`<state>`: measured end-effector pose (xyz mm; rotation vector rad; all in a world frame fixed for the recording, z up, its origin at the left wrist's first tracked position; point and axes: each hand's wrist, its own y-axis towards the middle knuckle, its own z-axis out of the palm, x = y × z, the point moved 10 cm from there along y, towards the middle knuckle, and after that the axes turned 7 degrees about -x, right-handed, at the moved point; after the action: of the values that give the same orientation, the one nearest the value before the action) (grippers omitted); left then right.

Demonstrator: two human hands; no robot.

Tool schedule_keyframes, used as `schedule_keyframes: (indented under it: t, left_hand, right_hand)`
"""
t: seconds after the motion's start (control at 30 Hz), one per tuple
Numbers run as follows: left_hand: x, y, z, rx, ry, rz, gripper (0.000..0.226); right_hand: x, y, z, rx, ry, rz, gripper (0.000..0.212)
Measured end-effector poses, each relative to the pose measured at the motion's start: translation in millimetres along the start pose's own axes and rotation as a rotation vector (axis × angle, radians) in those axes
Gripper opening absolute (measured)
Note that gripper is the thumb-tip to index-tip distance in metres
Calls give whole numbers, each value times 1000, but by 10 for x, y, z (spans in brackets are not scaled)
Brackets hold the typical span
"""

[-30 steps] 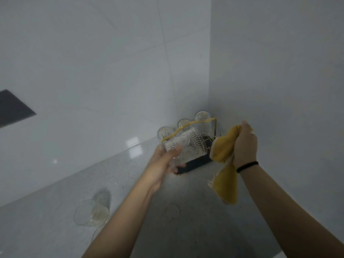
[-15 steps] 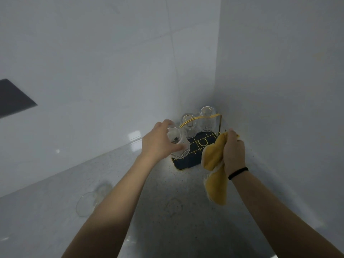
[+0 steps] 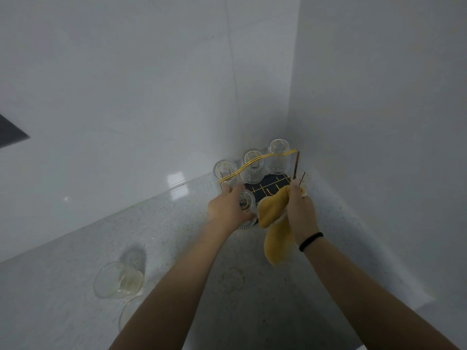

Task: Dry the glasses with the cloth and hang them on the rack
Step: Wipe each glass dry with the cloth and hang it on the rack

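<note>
Left hand (image 3: 228, 207) lowered, gripping inverted glass (image 3: 246, 202) at rack (image 3: 274, 184) front edge, right hand (image 3: 302, 210) clutching cloth (image 3: 274, 223)

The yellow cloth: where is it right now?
In the head view, the yellow cloth hangs from the right hand, right of the glass gripped by the left hand, beside the rack.

**One head-worn view, aimed down into a counter corner**

Single wide-angle camera on the person's head, facing forward and down. Both forearms enter from the bottom edge, so the view sits close over the work. Centre of frame: the rack (image 3: 267, 173) in the corner where two walls meet, near arm's reach. The counter (image 3: 161, 248) fills the lower half. Wall lines bow. No second view.
</note>
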<state>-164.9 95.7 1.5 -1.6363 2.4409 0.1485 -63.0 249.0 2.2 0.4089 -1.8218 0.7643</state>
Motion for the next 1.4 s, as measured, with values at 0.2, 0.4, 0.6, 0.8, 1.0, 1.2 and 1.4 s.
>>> schedule_keyframes:
  t: [0.2, 0.4, 0.6, 0.8, 1.0, 1.2, 1.4]
  left_hand:
    - [31, 13, 87, 4, -40, -8, 86]
    - [141, -52, 73, 31, -131, -15, 89]
    - [511, -372, -227, -46, -252, -17, 76]
    - [1158, -906, -401, -86, -410, -111, 68]
    - [1973, -1580, -294, -73, -412, -202, 61]
    - [2448, -1994, 116, 95, -236, -172, 71]
    - [2534, -2193, 478, 270, -272, -79, 106]
  right_hand:
    - [-107, -21, 40, 41, -19, 7, 41]
    - [-143, -102, 81, 42, -27, -1, 41]
    - [-166, -392, 314, 90, -24, -3, 40]
    - [-172, -886, 707, 165, -46, -65, 39]
    - [-411, -1560, 1210, 208, -97, -29, 37]
    - [-628, -1974, 1521, 265, -269, -19, 54]
    - [-726, -2177, 1647, 255, -386, -46, 52]
